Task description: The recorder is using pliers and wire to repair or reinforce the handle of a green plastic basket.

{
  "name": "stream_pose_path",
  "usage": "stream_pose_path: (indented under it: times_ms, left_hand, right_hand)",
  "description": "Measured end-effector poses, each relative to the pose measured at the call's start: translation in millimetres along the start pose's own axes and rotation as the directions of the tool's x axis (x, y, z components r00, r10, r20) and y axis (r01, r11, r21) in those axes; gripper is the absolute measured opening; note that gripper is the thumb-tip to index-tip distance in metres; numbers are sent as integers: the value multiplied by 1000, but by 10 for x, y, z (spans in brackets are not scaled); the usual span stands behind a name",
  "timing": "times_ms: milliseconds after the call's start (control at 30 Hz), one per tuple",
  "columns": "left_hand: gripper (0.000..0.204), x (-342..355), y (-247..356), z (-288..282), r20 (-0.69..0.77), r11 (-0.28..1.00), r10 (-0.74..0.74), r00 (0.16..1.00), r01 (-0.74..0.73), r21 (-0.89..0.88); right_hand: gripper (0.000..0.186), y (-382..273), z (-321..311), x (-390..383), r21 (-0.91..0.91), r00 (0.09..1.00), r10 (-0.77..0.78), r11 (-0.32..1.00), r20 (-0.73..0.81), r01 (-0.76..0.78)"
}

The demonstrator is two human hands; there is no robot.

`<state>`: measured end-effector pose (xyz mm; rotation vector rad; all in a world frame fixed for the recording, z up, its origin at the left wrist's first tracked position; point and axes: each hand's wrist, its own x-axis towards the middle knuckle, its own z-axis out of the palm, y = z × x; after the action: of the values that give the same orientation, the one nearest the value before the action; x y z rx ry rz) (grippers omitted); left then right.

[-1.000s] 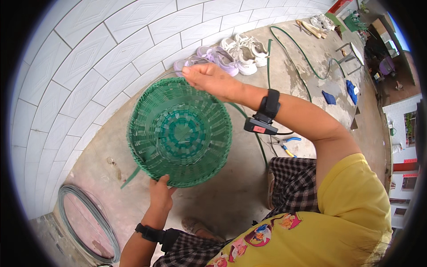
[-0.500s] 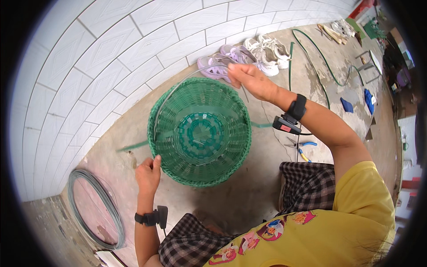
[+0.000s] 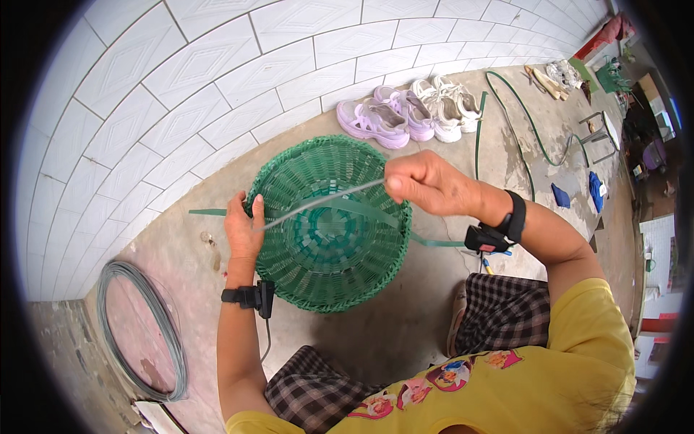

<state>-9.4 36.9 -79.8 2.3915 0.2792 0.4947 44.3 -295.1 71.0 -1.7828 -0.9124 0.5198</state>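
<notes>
A round green woven basket [image 3: 340, 289] stands on the floor before me, its mouth facing up. My left hand [image 3: 242, 226] grips its left rim, fingers outside and thumb at the edge. My right hand [image 3: 430, 184], above the right rim, is closed in a pinch on a grey wire [image 3: 318, 201]. The wire slants across the basket's mouth down to my left hand; how it meets the rim there is hidden. A flat green strip [image 3: 441, 243] sticks out on the right side of the basket, and another strip end [image 3: 206, 212] on the left.
A coil of grey wire [image 3: 108, 318] lies at the left. Lilac sneakers [image 3: 372, 123] and white sneakers [image 3: 448, 108] stand along the tiled wall [image 3: 275, 72]. Pliers [image 3: 488, 266] lie partly hidden under my right wrist. A long green strip [image 3: 531, 108] and a small stool [image 3: 600, 134] are farther right.
My right hand has come down and nearer, pulling the wire from a high arc into a flatter line. My left hand has moved up along the rim and now grips it.
</notes>
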Motion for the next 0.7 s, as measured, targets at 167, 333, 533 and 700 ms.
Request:
stream_pose_path:
  times_ms: [167,333,533,700]
  left_hand:
    - [32,-16,-43,-23,48,999,43,998,-44,22]
    - [31,-22,-10,-40,57,995,-63,996,67,-77]
    - [31,-53,-177,-20,62,987,-90,994,97,-125]
    - [34,-64,-145,87,26,952,-179,984,179,-246]
  right_hand:
    - [40,-174,66,55,-231,968,-213,956,-131,179]
    - [43,-219,99,-9,-29,999,26,999,44,-25]
    - [46,13,228,-195,233,980,116,960,160,-152]
    - [47,370,145,-298,170,978,171,967,118,-189]
